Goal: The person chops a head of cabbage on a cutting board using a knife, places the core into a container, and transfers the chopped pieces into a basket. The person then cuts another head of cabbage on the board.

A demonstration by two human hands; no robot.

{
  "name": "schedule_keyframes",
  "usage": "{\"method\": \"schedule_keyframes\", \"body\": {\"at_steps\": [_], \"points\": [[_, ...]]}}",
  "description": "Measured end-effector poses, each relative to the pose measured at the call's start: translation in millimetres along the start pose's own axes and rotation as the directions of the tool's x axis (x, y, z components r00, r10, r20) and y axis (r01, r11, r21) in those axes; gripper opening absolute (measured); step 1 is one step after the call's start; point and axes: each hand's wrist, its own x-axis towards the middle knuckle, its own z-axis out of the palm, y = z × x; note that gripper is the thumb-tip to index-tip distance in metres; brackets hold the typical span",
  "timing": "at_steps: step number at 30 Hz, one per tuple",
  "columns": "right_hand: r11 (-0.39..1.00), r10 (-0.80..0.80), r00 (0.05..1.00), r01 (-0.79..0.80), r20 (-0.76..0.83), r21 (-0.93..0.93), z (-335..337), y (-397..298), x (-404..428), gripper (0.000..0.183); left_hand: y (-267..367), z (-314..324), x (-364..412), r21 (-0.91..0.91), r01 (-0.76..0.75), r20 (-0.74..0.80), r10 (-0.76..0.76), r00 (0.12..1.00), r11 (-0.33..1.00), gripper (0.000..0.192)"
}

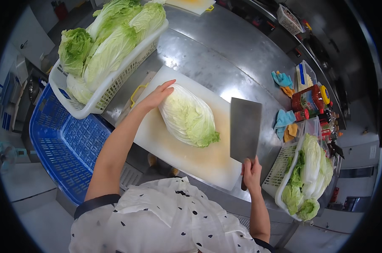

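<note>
A whole napa cabbage [189,117] lies on its side on the white cutting board [159,161], its leafy tip towards the lower right. My left hand [159,94] rests with its fingers against the upper left end of the cabbage, near the base. To the right of the cabbage, my right hand [252,174] grips the handle of a broad cleaver [245,128]. The cleaver's wide blade shows its flat side above the right part of the board, apart from the cabbage.
A white plastic basket [110,90] piled with napa cabbages stands at the upper left, above a blue plastic basket [74,132]. Another white basket [281,167] of cabbages sits at the right. Beyond it are cloths [284,120], sauce bottles and a jar [306,98] on the steel table [206,60].
</note>
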Motion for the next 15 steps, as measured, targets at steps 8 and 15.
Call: {"method": "schedule_keyframes", "body": {"at_steps": [8, 15], "points": [[0.885, -0.259, 0.951, 0.304, 0.168, -0.353, 13.0, -41.2, 4.7, 0.016, 9.0, 9.6, 3.0, 0.056, 0.152, -0.174, -0.14, 0.975, 0.987, 0.058], [0.912, -0.123, 0.972, 0.19, 0.2, -0.364, 17.1, -16.3, -16.9, 0.018, -29.1, 43.1, -129.3, 0.509, 0.116, -0.675, 0.312, 0.669, 0.853, 0.049]]}}
